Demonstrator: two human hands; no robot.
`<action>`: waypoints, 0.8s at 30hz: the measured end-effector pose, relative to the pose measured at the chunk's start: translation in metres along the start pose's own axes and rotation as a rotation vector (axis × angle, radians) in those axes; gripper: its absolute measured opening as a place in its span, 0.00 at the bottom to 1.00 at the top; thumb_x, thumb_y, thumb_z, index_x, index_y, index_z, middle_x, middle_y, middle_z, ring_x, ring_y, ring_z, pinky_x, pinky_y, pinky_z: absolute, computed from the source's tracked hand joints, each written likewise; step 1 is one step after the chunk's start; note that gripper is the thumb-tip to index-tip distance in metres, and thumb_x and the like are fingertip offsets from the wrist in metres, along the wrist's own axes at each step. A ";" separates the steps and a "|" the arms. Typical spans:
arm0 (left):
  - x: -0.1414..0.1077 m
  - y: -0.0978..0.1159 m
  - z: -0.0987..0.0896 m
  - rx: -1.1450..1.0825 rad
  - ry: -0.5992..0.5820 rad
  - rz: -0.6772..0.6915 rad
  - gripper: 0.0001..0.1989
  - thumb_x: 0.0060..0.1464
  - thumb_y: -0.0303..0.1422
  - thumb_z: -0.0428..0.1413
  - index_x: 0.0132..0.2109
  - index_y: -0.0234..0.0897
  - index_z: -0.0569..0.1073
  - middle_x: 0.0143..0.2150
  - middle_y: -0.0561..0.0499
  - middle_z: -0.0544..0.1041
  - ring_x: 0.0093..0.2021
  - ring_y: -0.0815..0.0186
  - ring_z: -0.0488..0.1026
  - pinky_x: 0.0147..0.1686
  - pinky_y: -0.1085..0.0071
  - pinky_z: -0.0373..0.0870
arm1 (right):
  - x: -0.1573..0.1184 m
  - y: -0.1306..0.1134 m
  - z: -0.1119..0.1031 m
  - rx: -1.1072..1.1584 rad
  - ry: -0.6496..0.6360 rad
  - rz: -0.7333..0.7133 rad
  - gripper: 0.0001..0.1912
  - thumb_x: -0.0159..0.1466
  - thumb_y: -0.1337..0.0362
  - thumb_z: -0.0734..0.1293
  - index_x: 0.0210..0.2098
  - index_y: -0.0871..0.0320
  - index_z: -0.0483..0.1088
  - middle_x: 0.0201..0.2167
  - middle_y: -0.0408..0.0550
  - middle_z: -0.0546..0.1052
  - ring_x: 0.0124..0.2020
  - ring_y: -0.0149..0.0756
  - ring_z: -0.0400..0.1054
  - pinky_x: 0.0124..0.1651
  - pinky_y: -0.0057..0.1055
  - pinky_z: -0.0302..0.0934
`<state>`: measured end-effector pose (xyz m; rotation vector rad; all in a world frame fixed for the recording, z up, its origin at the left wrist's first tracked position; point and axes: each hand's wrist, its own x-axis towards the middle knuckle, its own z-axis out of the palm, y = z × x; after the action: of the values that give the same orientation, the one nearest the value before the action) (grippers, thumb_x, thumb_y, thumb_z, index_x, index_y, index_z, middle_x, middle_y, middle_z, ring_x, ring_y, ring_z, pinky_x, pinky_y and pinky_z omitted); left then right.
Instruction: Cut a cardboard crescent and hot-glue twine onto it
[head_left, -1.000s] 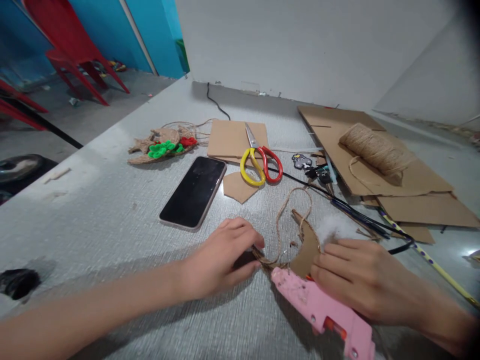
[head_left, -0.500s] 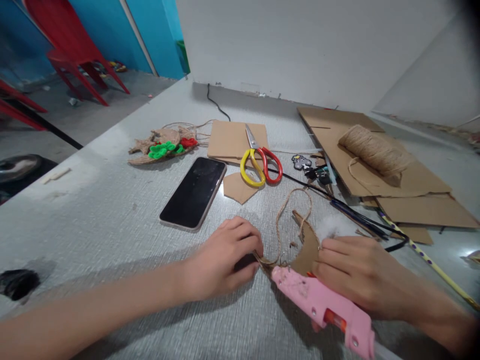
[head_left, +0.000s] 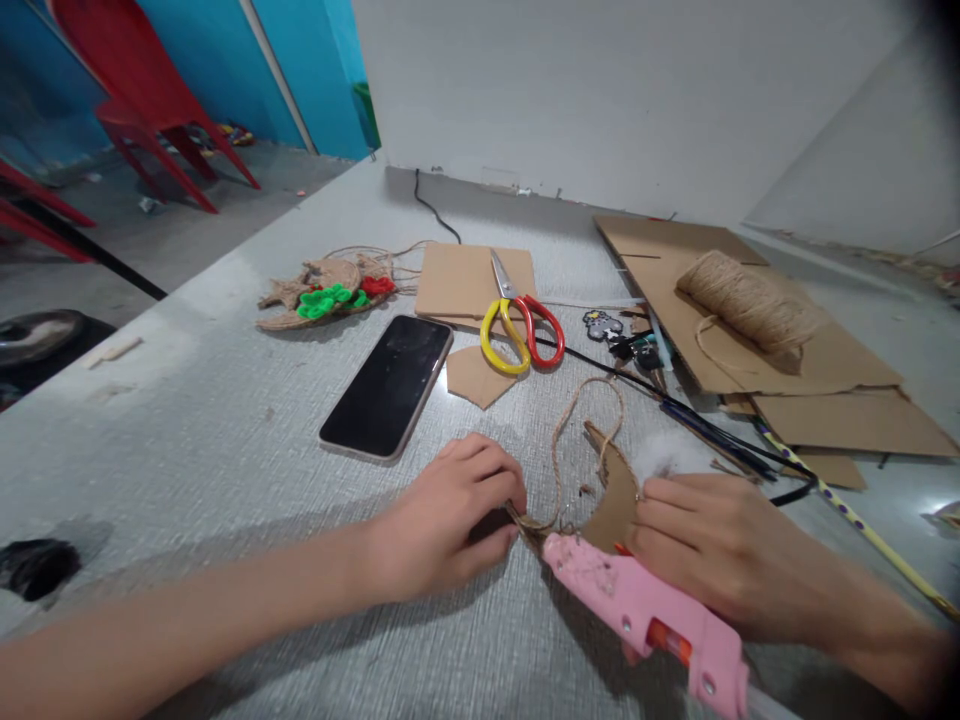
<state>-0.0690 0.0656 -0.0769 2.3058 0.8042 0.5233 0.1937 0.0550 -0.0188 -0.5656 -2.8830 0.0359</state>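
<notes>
A crescent-shaped cardboard piece [head_left: 613, 505] with twine along its edge lies low in the middle of the table. My left hand [head_left: 465, 510] pinches its left tip, thumb and fingers closed. A loop of loose twine [head_left: 559, 440] rises from that tip and curves over to the crescent's upper point. My right hand [head_left: 709, 550] is wrapped round a pink glue gun [head_left: 645, 610], whose nozzle end points left at the lower edge of the crescent; the very tip is hidden. A white fluffy tuft [head_left: 667, 455] sits just behind my right knuckles.
Beyond my hands lie a black phone [head_left: 388, 388], a cut cardboard piece [head_left: 480, 377] and scissors [head_left: 517, 325]. A twine roll [head_left: 750, 308] rests on cardboard sheets [head_left: 840, 360] at right. Twine-covered decorations [head_left: 330, 290] are at back left; a black cord [head_left: 615, 368] crosses the table.
</notes>
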 end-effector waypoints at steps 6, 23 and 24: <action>-0.002 0.001 0.000 -0.002 -0.001 -0.002 0.03 0.56 0.27 0.52 0.39 0.36 0.69 0.41 0.48 0.74 0.44 0.59 0.66 0.44 0.60 0.61 | -0.001 -0.001 0.000 0.007 -0.012 0.002 0.22 0.72 0.72 0.51 0.22 0.59 0.60 0.21 0.42 0.66 0.25 0.32 0.53 0.28 0.34 0.40; -0.001 0.000 0.001 0.013 0.006 -0.004 0.04 0.56 0.27 0.53 0.39 0.36 0.69 0.42 0.49 0.74 0.44 0.59 0.66 0.45 0.60 0.61 | -0.003 0.002 -0.005 0.058 -0.060 0.011 0.20 0.71 0.70 0.53 0.22 0.58 0.59 0.21 0.42 0.65 0.25 0.33 0.53 0.28 0.34 0.39; -0.001 0.000 0.001 0.014 0.006 -0.003 0.04 0.56 0.27 0.53 0.40 0.36 0.69 0.42 0.49 0.74 0.44 0.59 0.66 0.45 0.60 0.61 | -0.003 0.002 -0.005 0.064 -0.066 0.012 0.21 0.72 0.70 0.52 0.22 0.58 0.60 0.21 0.42 0.66 0.25 0.33 0.53 0.28 0.34 0.39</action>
<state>-0.0690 0.0644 -0.0777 2.3165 0.8158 0.5249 0.1981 0.0555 -0.0142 -0.5810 -2.9299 0.1501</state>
